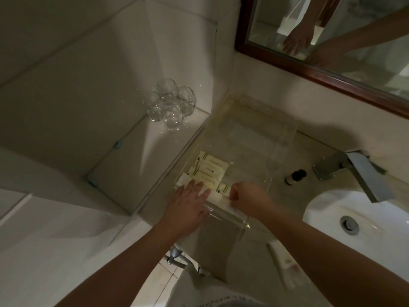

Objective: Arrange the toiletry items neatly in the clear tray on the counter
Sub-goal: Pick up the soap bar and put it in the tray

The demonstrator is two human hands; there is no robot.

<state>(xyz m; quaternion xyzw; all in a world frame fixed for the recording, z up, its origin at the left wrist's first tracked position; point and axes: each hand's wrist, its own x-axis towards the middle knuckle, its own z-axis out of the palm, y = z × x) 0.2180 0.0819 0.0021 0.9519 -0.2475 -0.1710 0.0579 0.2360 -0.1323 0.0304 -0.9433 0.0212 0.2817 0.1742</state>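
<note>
Partly done: cream sachets (208, 169) lie in clear tray (261, 138). Left hand (190, 202) spread flat on them; right hand (245, 198) pinches one. Dark-capped bottle (295, 176) and white tube (281, 264) lie outside.

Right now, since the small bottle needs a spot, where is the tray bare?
The tray is bare in its far half, toward the mirror, and on its right side by the small bottle. Crowded: the near left corner, where packets lie under the left hand and the right hand pinches one.
</note>
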